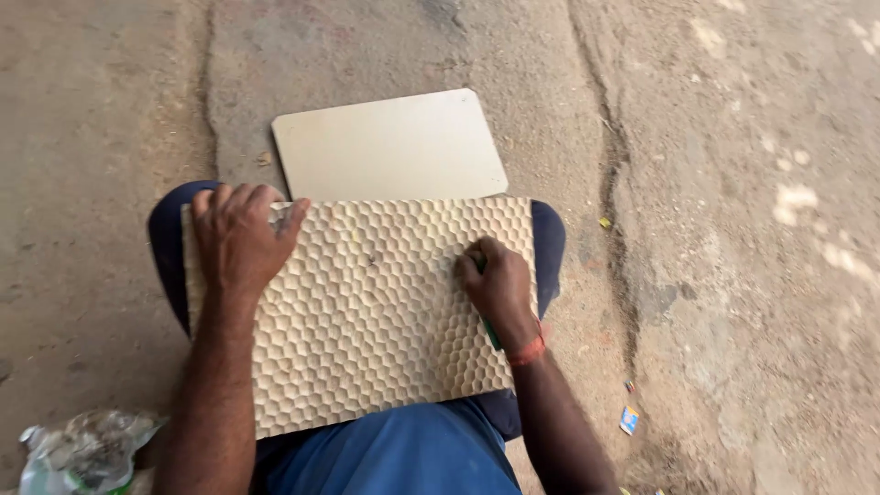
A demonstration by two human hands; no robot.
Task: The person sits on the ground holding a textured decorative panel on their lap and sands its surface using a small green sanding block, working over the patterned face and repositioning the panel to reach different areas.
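A pale wooden panel (376, 312) carved with a honeycomb pattern lies across my lap. My left hand (240, 240) rests flat on its upper left corner, fingers spread, pressing it down. My right hand (500, 286) is closed around a thin green-handled tool (491, 334) on the panel's right side, with the tip hidden under the fingers. An orange band circles my right wrist.
A plain smooth board (390, 147) lies on the dusty concrete ground just beyond the carved panel. A crumpled plastic bottle (82, 454) sits at the lower left. Small scraps of litter (629, 420) lie at the right. My legs are in blue cloth (403, 458).
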